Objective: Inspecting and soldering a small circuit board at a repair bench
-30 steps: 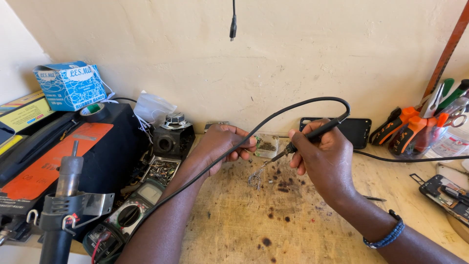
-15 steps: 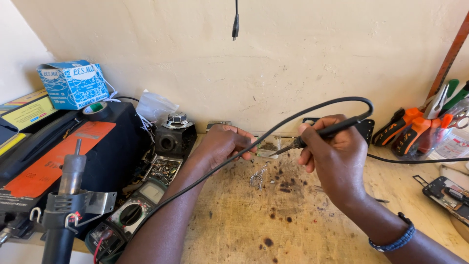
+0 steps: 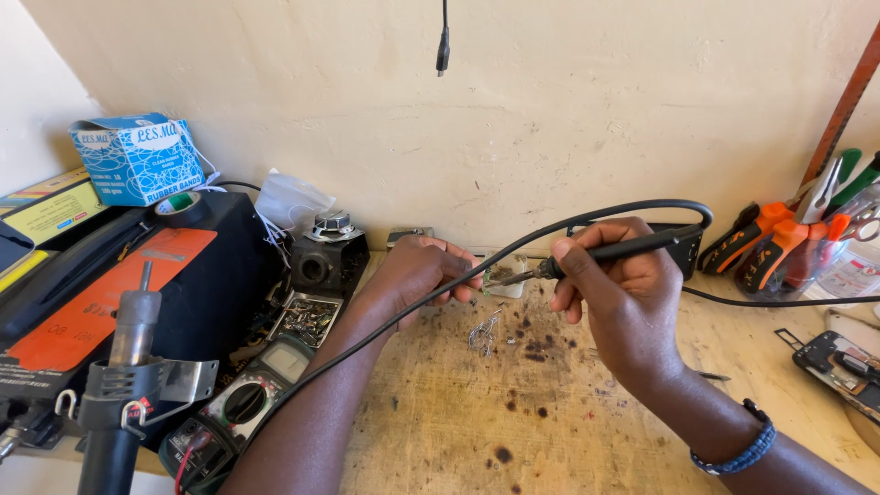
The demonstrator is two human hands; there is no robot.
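Note:
My right hand (image 3: 616, 295) grips a black soldering iron (image 3: 616, 250) like a pen, its tip pointing left toward a small pale container (image 3: 506, 277) near the wall. The iron's black cable (image 3: 431, 304) loops over my right hand and runs down across my left forearm. My left hand (image 3: 417, 272) rests palm down on the stained wooden bench (image 3: 458, 412), fingers curled near the iron's tip; whether it pinches anything is hidden. A tangle of thin solder wire (image 3: 482, 335) lies on the bench just below the tip.
At the left stand a black case with an orange panel (image 3: 110, 293), a hot-air tool in its holder (image 3: 128, 385), a multimeter (image 3: 243, 403), a tray of small parts (image 3: 307, 318) and a blue box (image 3: 137, 158). Orange-handled pliers (image 3: 779, 247) and a circuit board (image 3: 839, 359) lie right.
My right hand has lifted the soldering iron and carried it slightly right and up, so the cable loop stands higher. My left hand has stayed on the bench.

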